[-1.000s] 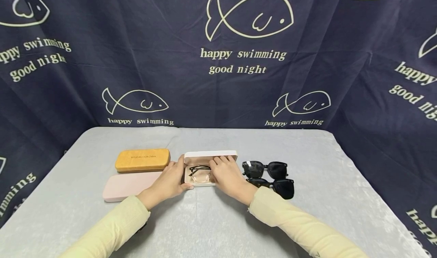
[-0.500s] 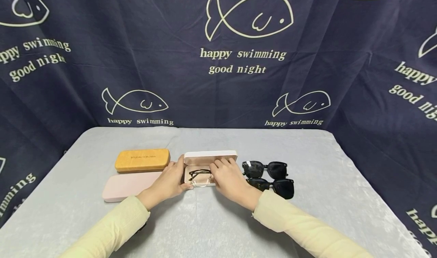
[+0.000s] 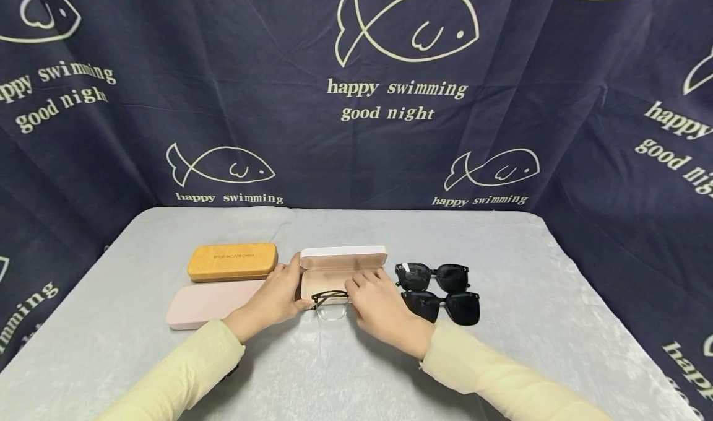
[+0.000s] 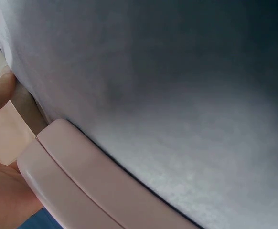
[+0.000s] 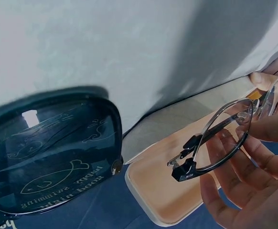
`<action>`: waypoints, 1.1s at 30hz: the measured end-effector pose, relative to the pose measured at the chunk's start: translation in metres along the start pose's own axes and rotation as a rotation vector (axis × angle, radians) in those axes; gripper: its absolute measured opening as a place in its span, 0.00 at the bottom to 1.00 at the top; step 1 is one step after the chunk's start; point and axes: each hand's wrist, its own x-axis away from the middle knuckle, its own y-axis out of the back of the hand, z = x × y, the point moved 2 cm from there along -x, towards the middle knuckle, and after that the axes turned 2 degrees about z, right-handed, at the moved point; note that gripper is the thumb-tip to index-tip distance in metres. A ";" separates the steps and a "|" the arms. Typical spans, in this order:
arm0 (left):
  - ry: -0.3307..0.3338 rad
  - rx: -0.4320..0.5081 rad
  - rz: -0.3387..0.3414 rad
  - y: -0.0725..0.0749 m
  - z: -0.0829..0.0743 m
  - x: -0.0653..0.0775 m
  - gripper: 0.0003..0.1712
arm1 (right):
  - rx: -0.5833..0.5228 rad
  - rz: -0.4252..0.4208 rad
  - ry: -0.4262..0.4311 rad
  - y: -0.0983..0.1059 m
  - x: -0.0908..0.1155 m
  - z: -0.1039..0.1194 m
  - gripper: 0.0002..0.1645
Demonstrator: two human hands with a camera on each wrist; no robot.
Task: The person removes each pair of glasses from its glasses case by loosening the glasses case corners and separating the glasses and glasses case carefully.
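My right hand [image 3: 381, 306] pinches a pair of eyeglasses [image 5: 186, 171] with clear lenses and a black upper rim; their temples look folded. In the head view the eyeglasses [image 3: 331, 295] overlap the front edge of a white glasses case [image 3: 325, 278]. That case stands open, lid tilted back, its peach lining bare. My left hand [image 3: 278, 294] grips the case's left end, thumb at the front and fingers toward the lid. Part of this hand [image 4: 7, 195] shows in the left wrist view, beside the peach lining [image 4: 10, 133].
Left of the white case lie a closed orange glasses case [image 3: 234, 261] and a closed pink glasses case [image 3: 206, 306], partly behind my left hand. Two pairs of black sunglasses [image 3: 452, 277] lie close to the right of my right hand, one in front of the other.
The eyeglasses have come out of the open case toward its front edge, held in my right hand, which moved nearer to me. My left hand has stayed on the case.
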 end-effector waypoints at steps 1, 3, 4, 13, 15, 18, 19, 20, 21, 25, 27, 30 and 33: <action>-0.001 0.001 -0.001 0.000 0.000 0.000 0.58 | 0.000 -0.004 0.002 0.000 0.001 0.001 0.11; -0.002 -0.004 -0.003 0.000 0.000 0.000 0.58 | 0.002 -0.011 0.005 0.001 0.003 0.002 0.10; -0.003 -0.006 -0.004 0.000 0.000 0.000 0.58 | 0.001 -0.014 0.007 0.002 0.004 0.002 0.10; -0.023 -0.005 -0.020 0.001 -0.001 0.001 0.57 | -0.004 0.004 0.033 0.000 0.012 0.008 0.07; -0.027 -0.001 -0.021 0.001 -0.001 0.001 0.57 | 0.000 0.001 0.039 -0.002 0.013 0.008 0.07; -0.024 0.002 -0.019 0.001 -0.001 0.001 0.58 | 0.006 -0.003 0.046 -0.003 0.015 0.009 0.07; -0.023 0.001 -0.017 0.001 -0.001 0.001 0.58 | 0.007 -0.004 0.047 -0.004 0.016 0.009 0.07; -0.022 0.002 -0.016 0.001 -0.001 0.001 0.58 | 0.006 -0.006 0.048 -0.004 0.017 0.010 0.07; -0.022 0.002 -0.016 0.001 -0.001 0.001 0.58 | 0.003 -0.005 0.049 -0.005 0.017 0.010 0.07; -0.028 0.001 -0.023 0.001 -0.001 0.001 0.58 | -0.011 0.019 0.048 -0.006 0.019 0.011 0.07; -0.029 -0.001 -0.025 0.000 0.000 0.001 0.58 | -0.013 0.036 0.050 -0.006 0.019 0.012 0.07; -0.028 -0.001 -0.024 0.000 0.000 0.001 0.58 | -0.013 0.057 0.051 -0.006 0.020 0.013 0.07; -0.025 0.004 -0.021 -0.001 0.000 0.001 0.58 | -0.016 0.065 0.053 -0.007 0.020 0.013 0.07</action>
